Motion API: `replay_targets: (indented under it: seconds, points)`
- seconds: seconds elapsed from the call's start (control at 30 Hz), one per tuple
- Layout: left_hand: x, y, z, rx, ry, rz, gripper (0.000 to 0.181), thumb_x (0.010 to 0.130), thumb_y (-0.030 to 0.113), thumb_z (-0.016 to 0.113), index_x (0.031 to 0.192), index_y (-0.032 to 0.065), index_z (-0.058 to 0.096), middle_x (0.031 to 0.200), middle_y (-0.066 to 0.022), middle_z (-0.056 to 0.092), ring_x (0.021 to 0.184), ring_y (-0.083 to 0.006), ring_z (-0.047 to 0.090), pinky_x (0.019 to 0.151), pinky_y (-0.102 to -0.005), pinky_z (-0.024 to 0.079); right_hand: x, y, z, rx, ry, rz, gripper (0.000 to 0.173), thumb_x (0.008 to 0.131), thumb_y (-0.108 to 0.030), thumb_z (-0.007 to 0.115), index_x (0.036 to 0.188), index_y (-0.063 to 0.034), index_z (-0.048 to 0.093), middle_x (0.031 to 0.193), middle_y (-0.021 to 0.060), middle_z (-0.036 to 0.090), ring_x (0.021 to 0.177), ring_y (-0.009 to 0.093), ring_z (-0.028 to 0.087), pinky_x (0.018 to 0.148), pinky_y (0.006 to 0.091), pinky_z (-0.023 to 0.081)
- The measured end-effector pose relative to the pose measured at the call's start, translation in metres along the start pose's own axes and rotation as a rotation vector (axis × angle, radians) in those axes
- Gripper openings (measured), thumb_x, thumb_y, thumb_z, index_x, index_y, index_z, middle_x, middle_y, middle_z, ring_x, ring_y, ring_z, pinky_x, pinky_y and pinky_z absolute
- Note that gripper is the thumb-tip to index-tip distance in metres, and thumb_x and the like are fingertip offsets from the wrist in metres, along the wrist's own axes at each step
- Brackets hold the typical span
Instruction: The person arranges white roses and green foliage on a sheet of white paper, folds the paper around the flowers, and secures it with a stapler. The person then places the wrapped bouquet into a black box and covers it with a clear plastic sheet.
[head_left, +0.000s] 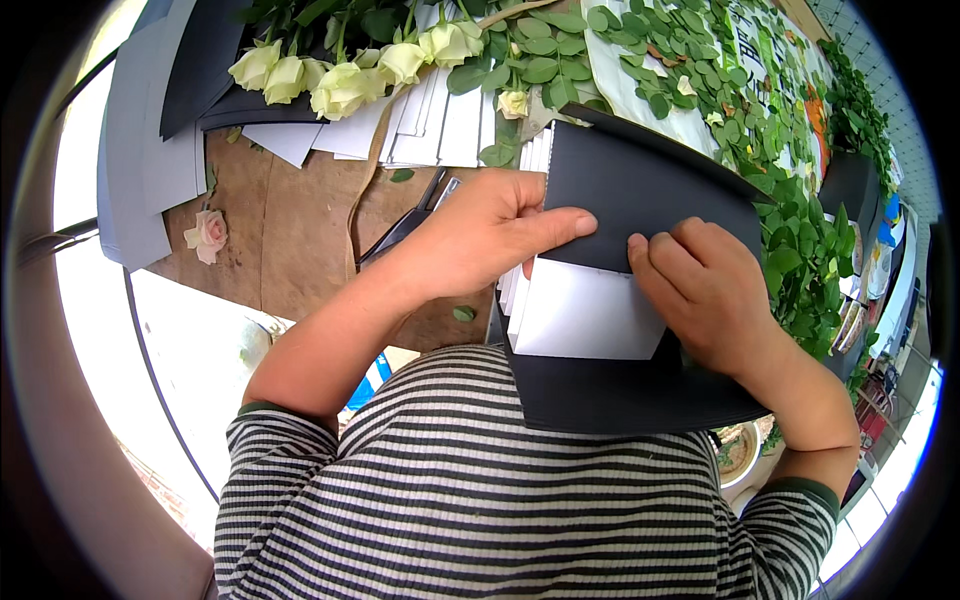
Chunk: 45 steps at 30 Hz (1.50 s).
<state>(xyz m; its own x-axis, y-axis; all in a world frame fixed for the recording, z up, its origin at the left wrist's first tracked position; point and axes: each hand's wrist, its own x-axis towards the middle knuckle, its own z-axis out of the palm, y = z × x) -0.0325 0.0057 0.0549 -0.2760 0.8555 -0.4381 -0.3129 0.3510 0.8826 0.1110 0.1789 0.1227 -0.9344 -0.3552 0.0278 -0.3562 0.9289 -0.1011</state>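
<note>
A black sheet, paper or thin card (660, 180), lies folded over a stack of white sheets (592, 311) close in front of my body. My left hand (517, 229) grips the sheet's left edge, thumb on top and fingers partly hidden beneath. With curled fingers, my right hand (697, 289) holds or presses the near edge of the black fold; its fingertips are partly hidden. More black sheeting (630, 394) spreads under the white stack towards my striped shirt.
Cream roses (349, 86) lie at the back, with white sheets (442, 127) beneath. A pink rose (206, 234) rests on the brown tabletop (300, 232) at left. A tan strap (367, 176) and a dark tool (405, 225) are beside my left forearm. Green leaves (787, 255) crowd the right.
</note>
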Motion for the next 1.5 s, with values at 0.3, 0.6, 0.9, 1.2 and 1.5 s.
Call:
replay_targets:
  seconds: [0.3,0.6,0.9,1.2,1.5]
  points:
    - [0.007,-0.009,-0.01,-0.042,-0.099,0.056,0.02,0.087,0.022,0.069,0.092,0.0033,0.065,0.063,0.0046,0.056,0.055,-0.0026,0.05,0.05,-0.0191,0.042,-0.012,-0.018,-0.056,0.54,-0.029,0.156,0.018,0.069,-0.015,0.069,0.083,-0.0066,0.062,0.07,0.0023,0.047,0.064,0.018,0.051,0.053,0.0304,0.044]
    - [0.009,-0.005,-0.018,-0.059,-0.177,0.116,0.027,0.086,0.029,0.07,0.093,0.0027,0.065,0.068,0.0024,0.057,0.054,-0.0052,0.051,0.05,-0.0207,0.045,-0.008,-0.005,-0.037,0.327,-0.108,0.106,0.022,0.072,-0.022,0.071,0.068,-0.0091,0.053,0.064,0.0032,0.05,0.059,0.024,0.055,0.05,0.0356,0.041]
    - [0.009,-0.013,-0.011,-0.087,-0.1,0.001,0.022,0.091,0.024,0.065,0.104,0.0062,0.062,0.067,0.0041,0.058,0.054,-0.0018,0.05,0.046,-0.0165,0.038,0.012,0.027,0.008,0.634,-0.134,0.219,0.022,0.081,-0.021,0.066,0.07,-0.0043,0.057,0.063,0.009,0.053,0.061,0.031,0.055,0.053,0.0402,0.04]
    - [0.003,-0.018,-0.022,-0.272,-0.164,0.059,0.032,0.092,0.035,0.062,0.084,0.0039,0.058,0.06,0.0035,0.05,0.052,-0.0038,0.044,0.047,-0.0196,0.034,0.001,0.031,0.015,0.722,-0.083,0.238,0.023,0.081,-0.016,0.069,0.07,-0.0008,0.056,0.061,0.0106,0.05,0.056,0.029,0.051,0.052,0.0365,0.038]
    - [0.0,-0.017,0.015,-0.153,0.081,0.199,0.025,0.084,0.018,0.074,0.094,0.001,0.059,0.07,0.0066,0.05,0.061,-0.001,0.044,0.052,-0.017,0.037,-0.006,0.034,0.024,0.668,0.027,0.178,0.026,0.082,-0.022,0.068,0.071,-0.0025,0.054,0.061,0.0103,0.048,0.056,0.029,0.051,0.052,0.0372,0.038]
